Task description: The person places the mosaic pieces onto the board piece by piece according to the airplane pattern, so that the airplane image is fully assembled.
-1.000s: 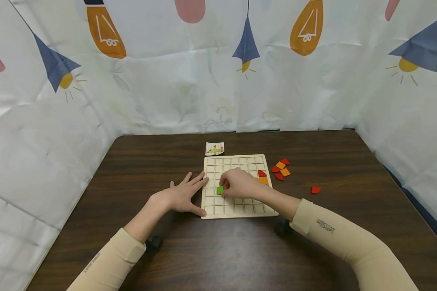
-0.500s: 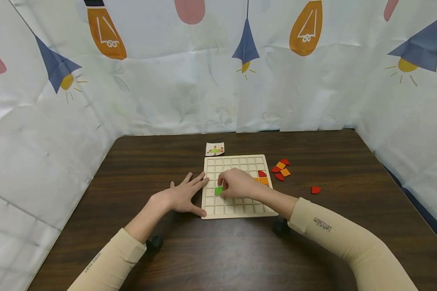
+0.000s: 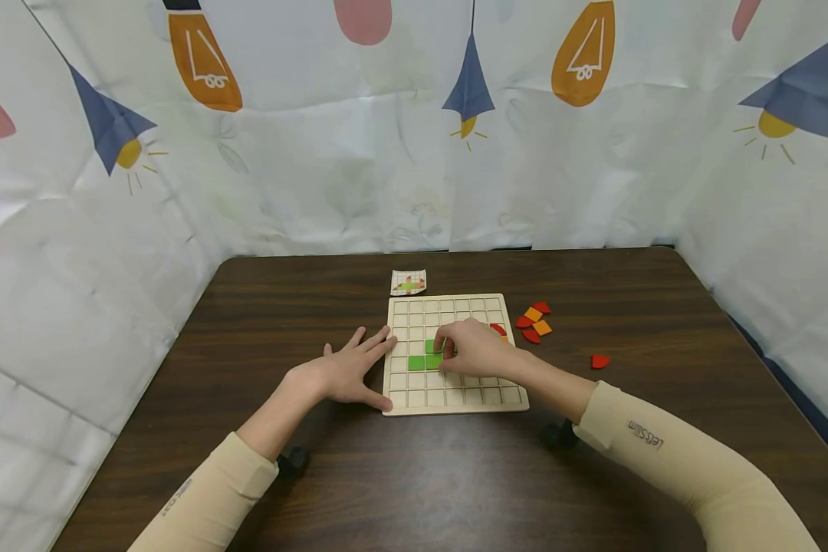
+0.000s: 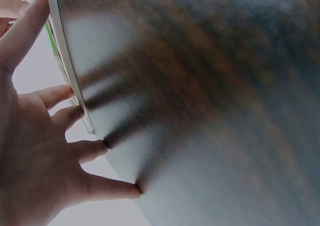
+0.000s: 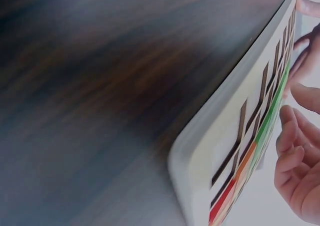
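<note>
A pale wooden grid board point(image 3: 414, 397) lies flat on the table. My left hand point(image 3: 348, 373) rests with spread fingers at its left side, thumb and some fingertips touching the edge. Above the board's middle is my right hand point(image 3: 479, 349), fingers bent and thumb apart from the index finger. Nothing shows between those fingertips. Beside them lie green tiles point(image 3: 417, 363) in the grid cells; whether the fingers touch one cannot be seen. A red quarter-round tile point(image 3: 498, 329) sits at the board's right side. The right wrist view also shows an orange tile point(image 5: 245, 161), and the right hand covers other cells.
A small pattern card point(image 3: 409, 283) lies behind the board. Several loose red and orange tiles point(image 3: 542, 328) lie to its right, with a single red tile point(image 3: 599, 361) farther out. A printed curtain point(image 3: 386, 176) hangs behind the dark wooden table point(image 3: 283, 299).
My right hand has moved right from the left green tile, uncovering more green tiles. That tile has shifted slightly left into its cell. My left hand stays put.
</note>
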The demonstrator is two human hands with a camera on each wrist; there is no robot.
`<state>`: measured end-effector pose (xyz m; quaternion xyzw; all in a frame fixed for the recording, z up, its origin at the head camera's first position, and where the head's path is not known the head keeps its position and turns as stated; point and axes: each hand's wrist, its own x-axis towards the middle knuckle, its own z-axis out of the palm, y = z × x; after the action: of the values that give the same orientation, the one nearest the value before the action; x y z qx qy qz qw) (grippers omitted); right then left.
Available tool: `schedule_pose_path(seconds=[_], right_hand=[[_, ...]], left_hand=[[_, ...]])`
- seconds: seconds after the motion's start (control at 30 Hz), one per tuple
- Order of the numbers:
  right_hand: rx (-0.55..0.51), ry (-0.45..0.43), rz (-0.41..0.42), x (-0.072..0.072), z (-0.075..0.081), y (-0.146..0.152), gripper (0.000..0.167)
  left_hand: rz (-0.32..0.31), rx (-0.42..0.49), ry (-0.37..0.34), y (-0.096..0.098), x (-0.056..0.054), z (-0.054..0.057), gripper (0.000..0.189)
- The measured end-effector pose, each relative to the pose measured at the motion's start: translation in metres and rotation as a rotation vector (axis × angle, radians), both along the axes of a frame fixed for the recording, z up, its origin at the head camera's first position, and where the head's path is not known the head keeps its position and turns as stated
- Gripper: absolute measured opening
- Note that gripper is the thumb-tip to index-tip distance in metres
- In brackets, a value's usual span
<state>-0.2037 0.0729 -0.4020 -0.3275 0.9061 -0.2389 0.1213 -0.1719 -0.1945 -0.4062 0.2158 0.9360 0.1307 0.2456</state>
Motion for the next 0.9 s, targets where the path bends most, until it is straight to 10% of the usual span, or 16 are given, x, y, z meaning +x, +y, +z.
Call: schedule_pose_path(seconds=[0.9], right_hand=[[-0.157,-0.022,-0.11,0.002,-0.007,0.095,0.02]], left_hand=[[-0.012,-0.005,-0.004,0.0,0.0,0.002,0.111]])
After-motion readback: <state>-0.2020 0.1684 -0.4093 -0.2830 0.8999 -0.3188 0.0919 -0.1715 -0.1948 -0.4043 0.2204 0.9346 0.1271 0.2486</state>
